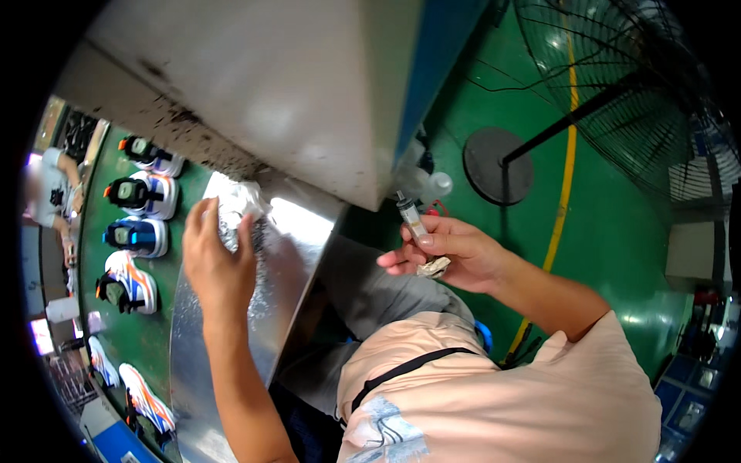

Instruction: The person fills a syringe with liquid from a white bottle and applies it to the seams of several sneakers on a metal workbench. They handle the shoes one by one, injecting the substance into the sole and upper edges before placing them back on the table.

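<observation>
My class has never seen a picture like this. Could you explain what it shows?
No robot here: these are a person's two bare hands. The one picture comes from a wide fisheye camera worn on the head and looking down, so straight edges bend. The left hand is by crumpled white material on a shiny metal surface; whether its fingers grip it, I cannot tell. The right hand holds a slim, clear, syringe-like tube; a small crumpled pale piece shows just below. Sports shoes rest on a green surface to the left, and a large fan stands to the right.
</observation>
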`<action>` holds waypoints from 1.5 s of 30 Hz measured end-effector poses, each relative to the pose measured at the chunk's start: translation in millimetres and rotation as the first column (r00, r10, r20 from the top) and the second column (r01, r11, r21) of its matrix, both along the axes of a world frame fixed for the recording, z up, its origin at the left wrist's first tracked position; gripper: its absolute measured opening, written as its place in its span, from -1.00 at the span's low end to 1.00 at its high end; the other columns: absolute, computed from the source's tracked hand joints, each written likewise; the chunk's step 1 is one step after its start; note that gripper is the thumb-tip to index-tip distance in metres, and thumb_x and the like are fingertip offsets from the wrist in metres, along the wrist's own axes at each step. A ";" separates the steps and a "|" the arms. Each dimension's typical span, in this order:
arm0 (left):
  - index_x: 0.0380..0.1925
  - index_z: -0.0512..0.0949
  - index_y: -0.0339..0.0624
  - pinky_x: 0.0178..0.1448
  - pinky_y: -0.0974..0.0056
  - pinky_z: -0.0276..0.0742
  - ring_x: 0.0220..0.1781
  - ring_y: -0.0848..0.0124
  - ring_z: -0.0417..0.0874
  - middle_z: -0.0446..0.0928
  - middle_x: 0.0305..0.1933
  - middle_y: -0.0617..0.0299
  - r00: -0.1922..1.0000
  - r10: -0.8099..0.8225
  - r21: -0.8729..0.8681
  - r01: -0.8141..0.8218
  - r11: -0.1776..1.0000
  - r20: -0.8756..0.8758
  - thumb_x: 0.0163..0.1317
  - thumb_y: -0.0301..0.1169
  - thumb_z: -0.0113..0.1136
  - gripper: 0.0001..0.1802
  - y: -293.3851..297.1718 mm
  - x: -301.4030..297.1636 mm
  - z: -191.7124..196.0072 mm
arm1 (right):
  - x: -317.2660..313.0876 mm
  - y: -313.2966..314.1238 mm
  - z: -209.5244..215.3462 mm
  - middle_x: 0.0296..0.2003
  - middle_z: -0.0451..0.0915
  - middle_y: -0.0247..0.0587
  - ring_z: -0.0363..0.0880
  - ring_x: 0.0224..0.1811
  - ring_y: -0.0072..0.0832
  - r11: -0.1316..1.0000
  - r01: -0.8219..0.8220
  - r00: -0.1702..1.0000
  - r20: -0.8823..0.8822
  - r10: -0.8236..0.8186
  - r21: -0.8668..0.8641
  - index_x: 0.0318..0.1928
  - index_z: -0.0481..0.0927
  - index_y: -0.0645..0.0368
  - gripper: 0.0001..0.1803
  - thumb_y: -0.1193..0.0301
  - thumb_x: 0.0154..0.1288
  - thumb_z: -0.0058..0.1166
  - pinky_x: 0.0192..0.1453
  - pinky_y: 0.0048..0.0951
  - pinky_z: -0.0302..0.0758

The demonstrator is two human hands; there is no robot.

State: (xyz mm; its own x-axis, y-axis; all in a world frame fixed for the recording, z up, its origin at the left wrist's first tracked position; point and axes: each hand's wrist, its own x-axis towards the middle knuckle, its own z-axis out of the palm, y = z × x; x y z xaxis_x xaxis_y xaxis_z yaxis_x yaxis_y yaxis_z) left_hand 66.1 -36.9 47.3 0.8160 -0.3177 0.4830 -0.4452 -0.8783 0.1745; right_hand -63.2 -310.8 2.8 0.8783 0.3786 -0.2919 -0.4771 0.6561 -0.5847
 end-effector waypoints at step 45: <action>0.37 -0.11 -0.42 0.45 0.03 0.21 0.40 0.05 0.22 -0.01 0.45 -0.19 0.915 -0.232 -0.225 0.315 0.922 0.332 -0.15 -0.20 0.59 0.26 -117.2 -40.1 46.1 | 32.6 -174.2 -380.6 -0.22 0.61 0.08 0.61 -0.16 -0.02 -0.161 -0.170 0.936 -0.109 -0.333 -0.972 0.00 0.51 0.03 -0.44 0.00 0.07 0.26 -0.15 -0.06 0.53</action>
State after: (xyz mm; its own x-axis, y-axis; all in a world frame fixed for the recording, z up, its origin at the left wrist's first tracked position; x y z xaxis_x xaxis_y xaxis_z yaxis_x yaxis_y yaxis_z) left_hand 26.0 -154.1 93.4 0.5237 -0.3318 0.7846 -0.7282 -0.6524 0.2101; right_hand -30.5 -485.0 -377.9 0.6685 -0.6249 -0.4032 -0.7379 -0.4896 -0.4647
